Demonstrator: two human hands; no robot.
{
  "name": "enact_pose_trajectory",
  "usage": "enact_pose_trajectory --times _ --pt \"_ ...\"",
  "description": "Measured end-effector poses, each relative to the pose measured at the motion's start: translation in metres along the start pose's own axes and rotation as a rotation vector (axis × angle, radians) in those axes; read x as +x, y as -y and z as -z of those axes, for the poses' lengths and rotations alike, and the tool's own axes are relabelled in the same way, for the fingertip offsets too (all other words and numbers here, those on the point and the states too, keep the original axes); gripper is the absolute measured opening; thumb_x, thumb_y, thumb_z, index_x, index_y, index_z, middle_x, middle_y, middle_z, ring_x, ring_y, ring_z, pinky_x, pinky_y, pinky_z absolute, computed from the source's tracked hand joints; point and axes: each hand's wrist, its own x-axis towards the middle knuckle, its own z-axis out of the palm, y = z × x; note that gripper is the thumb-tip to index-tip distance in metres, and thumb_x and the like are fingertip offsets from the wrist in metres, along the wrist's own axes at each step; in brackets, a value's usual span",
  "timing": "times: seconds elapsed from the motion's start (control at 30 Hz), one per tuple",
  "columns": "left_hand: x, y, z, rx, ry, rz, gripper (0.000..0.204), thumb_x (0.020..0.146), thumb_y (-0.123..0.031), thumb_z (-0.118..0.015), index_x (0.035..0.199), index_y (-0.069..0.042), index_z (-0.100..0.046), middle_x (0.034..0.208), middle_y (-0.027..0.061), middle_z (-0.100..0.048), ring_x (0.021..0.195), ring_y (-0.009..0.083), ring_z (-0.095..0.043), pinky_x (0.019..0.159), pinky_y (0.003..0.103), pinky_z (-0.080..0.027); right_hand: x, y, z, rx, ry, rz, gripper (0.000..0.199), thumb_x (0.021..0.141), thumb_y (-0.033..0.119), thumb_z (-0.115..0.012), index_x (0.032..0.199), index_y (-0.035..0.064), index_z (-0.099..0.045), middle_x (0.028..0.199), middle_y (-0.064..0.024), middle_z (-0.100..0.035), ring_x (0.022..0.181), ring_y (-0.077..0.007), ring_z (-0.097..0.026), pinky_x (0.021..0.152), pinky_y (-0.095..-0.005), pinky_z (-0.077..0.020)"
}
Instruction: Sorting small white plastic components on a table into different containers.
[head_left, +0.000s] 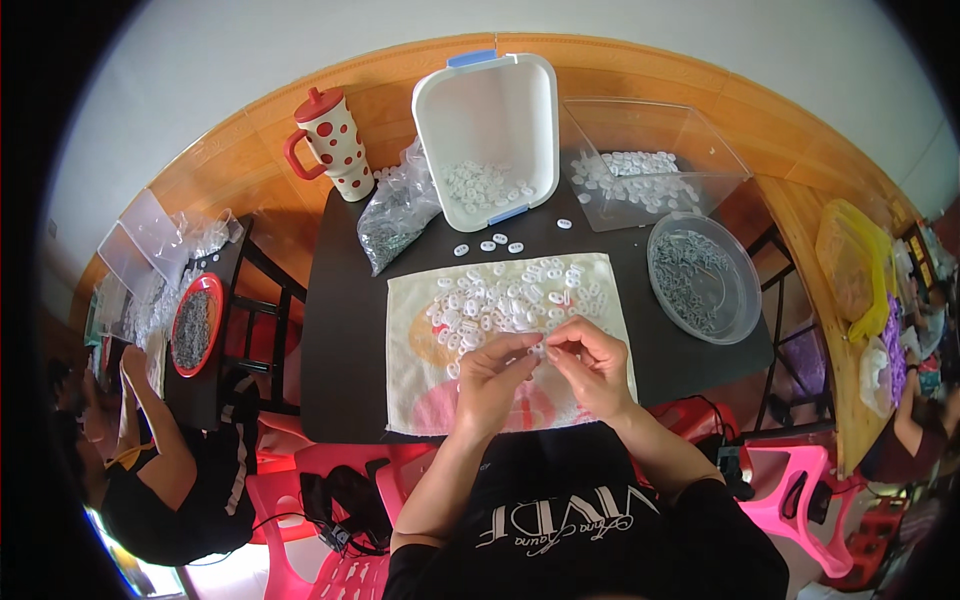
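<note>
Over the near half of a printed cloth, my left hand pinches a small white oval plastic piece between thumb and fingers. My right hand meets it from the other side, thumb and fingertips pressed together at the piece's edge; anything tiny in that pinch is too small to make out. Just beyond both hands lies a loose pile of similar white oval pieces, spread over the cloth. Several more ovals rest on the dark table past the cloth's far edge.
A white bin and a clear box hold more white pieces. Small grey parts fill a round tub and a plastic bag. A dotted tumbler stands at the back left. Another person sits at a left-hand table.
</note>
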Motion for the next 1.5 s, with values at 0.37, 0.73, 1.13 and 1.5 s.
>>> enact_pose_trajectory --times 0.37,0.73,1.13,1.5 --pt "-0.006 -0.014 -0.001 0.3 0.099 0.035 0.053 0.088 0.013 -0.06 0.138 0.002 -0.048 0.091 0.0069 -0.065 0.076 0.01 -0.061 0.06 0.022 -0.05 0.015 0.025 0.019 -0.214 0.157 0.003 0.022 0.084 -0.004 -0.065 0.106 -0.0004 -0.063 0.085 -0.0044 -0.062 0.077 -0.0112 -0.06 0.073 -0.0255 -0.0485" --pt "-0.011 -0.014 -0.002 0.372 0.154 -0.017 0.052 0.087 0.013 -0.06 0.137 0.002 -0.05 0.092 0.0064 -0.065 0.078 0.0091 -0.061 0.062 0.022 -0.051 0.023 0.037 0.023 -0.284 0.359 0.063 0.028 0.081 -0.009 -0.062 0.108 -0.0009 -0.063 0.084 -0.0068 -0.062 0.073 -0.015 -0.061 0.07 -0.028 -0.0495" --pt "-0.021 -0.015 -0.012 0.482 0.102 -0.064 0.045 0.086 0.015 -0.06 0.129 0.001 -0.054 0.093 0.0066 -0.067 0.075 0.0068 -0.062 0.061 0.021 -0.05 0.027 0.047 0.02 -0.432 0.48 0.165 0.026 0.078 -0.012 -0.061 0.101 0.0007 -0.062 0.081 -0.0102 -0.061 0.069 -0.0221 -0.061 0.062 -0.0323 -0.0484" --pt "-0.022 0.001 -0.009 0.329 0.057 -0.082 0.037 0.088 0.01 -0.065 0.122 0.002 -0.056 0.086 0.0071 -0.067 0.063 0.0092 -0.064 0.053 0.023 -0.049 0.02 0.039 0.031 -0.244 0.396 0.002 0.018 0.085 -0.006 -0.064 0.102 -0.0019 -0.064 0.087 -0.0079 -0.066 0.074 -0.0163 -0.064 0.066 -0.0283 -0.05"
